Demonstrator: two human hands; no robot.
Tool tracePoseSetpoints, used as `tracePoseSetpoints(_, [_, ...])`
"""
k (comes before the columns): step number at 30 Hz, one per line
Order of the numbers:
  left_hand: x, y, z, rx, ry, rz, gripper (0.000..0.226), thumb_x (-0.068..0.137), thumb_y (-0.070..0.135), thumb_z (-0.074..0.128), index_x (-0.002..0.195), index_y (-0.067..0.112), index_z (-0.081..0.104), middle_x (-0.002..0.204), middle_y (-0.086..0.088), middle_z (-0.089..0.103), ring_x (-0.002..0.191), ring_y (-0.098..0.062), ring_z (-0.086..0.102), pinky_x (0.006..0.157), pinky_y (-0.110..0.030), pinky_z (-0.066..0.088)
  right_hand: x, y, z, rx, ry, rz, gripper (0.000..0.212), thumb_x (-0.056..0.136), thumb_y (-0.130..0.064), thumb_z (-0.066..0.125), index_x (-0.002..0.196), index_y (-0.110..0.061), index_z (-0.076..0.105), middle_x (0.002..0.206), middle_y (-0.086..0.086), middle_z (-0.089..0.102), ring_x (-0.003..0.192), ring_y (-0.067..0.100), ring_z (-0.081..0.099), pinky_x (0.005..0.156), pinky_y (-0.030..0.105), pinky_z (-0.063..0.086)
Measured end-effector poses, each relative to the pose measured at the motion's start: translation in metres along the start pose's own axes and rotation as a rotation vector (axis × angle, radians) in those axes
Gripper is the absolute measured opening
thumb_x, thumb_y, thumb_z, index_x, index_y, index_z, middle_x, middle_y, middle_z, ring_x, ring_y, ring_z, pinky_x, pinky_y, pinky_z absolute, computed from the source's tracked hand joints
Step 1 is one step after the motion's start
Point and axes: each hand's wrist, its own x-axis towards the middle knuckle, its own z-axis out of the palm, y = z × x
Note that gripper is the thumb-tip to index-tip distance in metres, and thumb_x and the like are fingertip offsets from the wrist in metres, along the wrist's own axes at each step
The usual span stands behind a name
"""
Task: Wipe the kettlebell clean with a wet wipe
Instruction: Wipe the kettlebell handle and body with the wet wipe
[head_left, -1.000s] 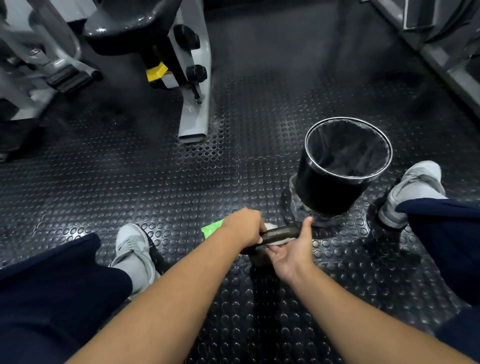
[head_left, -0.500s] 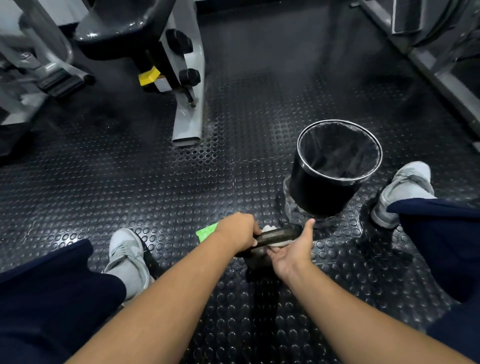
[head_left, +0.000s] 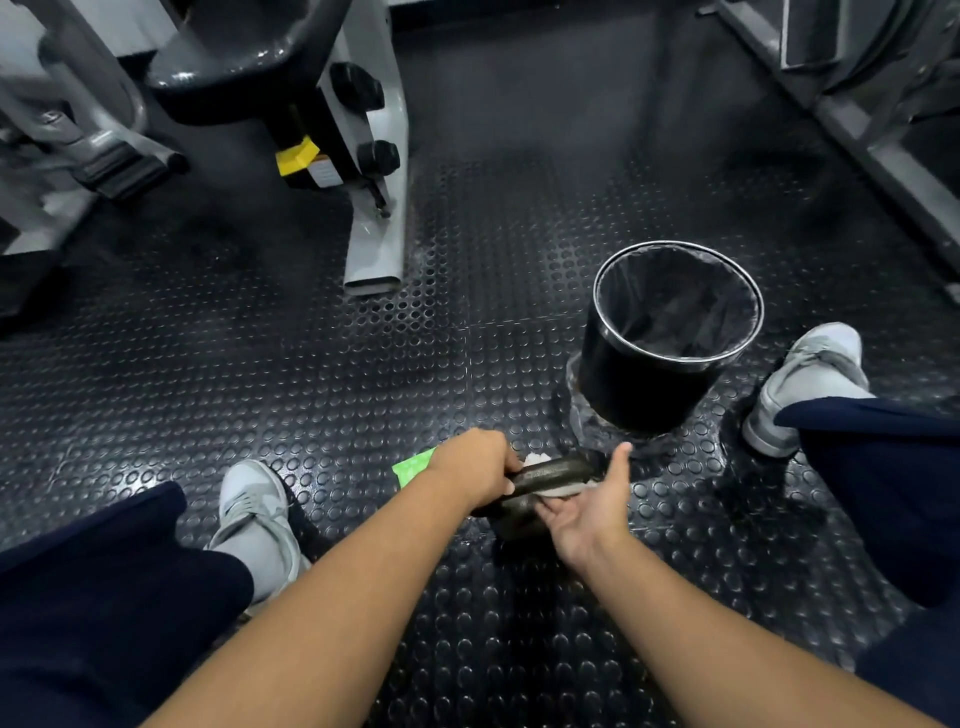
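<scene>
A dark kettlebell stands on the rubber floor between my legs, its body mostly hidden under my hands. My left hand grips the left end of its handle. My right hand lies palm up with the thumb raised, its fingers tucked under the handle's right part and pressing a white wet wipe against it. A bit of the wipe also shows above the handle.
A green wipe packet lies on the floor behind my left hand. A black lined bin stands just beyond the kettlebell. My shoes flank the spot. Gym machines stand at the back left and right.
Both hands stay on the kettlebell handle; the right hand with the wipe has shifted only slightly along it. The view has drifted a little.
</scene>
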Motion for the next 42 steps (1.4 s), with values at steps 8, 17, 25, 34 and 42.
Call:
tracePoseSetpoints(8, [0.000,0.000,-0.001,0.038,-0.013,-0.005,0.026,0.089,0.028,0.074,0.112,0.039,0.076,0.100,0.004,0.073,0.100,-0.022,0.069,0.068,-0.030,0.046,-0.029,0.043,0.022,-0.313,-0.258,0.135,0.099,0.074,-0.093,0.038,0.142,-0.023,0.057,0.130,0.001,0.070,0.123,0.018,0.059,0.114,0.045,0.034])
tracePoseSetpoints(17, [0.000,0.001,0.001,0.001,-0.010,0.006,0.036,0.090,0.030,0.074,0.123,0.043,0.072,0.116,0.011,0.074,0.107,-0.019,0.068,0.078,-0.028,0.049,-0.003,0.003,0.009,0.015,0.102,-0.050,0.105,0.076,-0.090,0.048,0.142,-0.008,0.052,0.120,0.019,0.072,0.107,0.036,0.071,0.109,0.051,0.047])
tracePoseSetpoints(25, [0.001,0.004,-0.006,0.037,-0.027,-0.002,0.024,0.088,0.029,0.075,0.111,0.034,0.076,0.090,0.005,0.065,0.103,-0.021,0.067,0.068,-0.029,0.041,-0.022,0.038,0.020,-0.242,-0.160,0.065,0.097,0.078,-0.091,0.039,0.139,-0.018,0.057,0.125,0.010,0.073,0.121,0.026,0.066,0.109,0.040,0.043])
tracePoseSetpoints(34, [-0.002,0.005,-0.004,0.005,-0.008,-0.009,0.034,0.088,0.029,0.075,0.120,0.040,0.074,0.108,0.009,0.072,0.107,-0.020,0.067,0.075,-0.026,0.044,-0.012,0.003,0.017,-0.019,0.046,-0.034,0.100,0.081,-0.087,0.045,0.137,-0.005,0.055,0.113,0.022,0.074,0.104,0.037,0.073,0.105,0.052,0.051])
tracePoseSetpoints(42, [-0.004,0.010,-0.006,0.065,-0.007,0.007,0.028,0.090,0.025,0.071,0.116,0.035,0.076,0.106,0.005,0.073,0.106,-0.022,0.067,0.072,-0.031,0.047,-0.028,0.024,0.018,-0.293,-0.152,0.037,0.094,0.082,-0.090,0.034,0.136,-0.016,0.059,0.121,0.011,0.074,0.118,0.028,0.068,0.116,0.046,0.039])
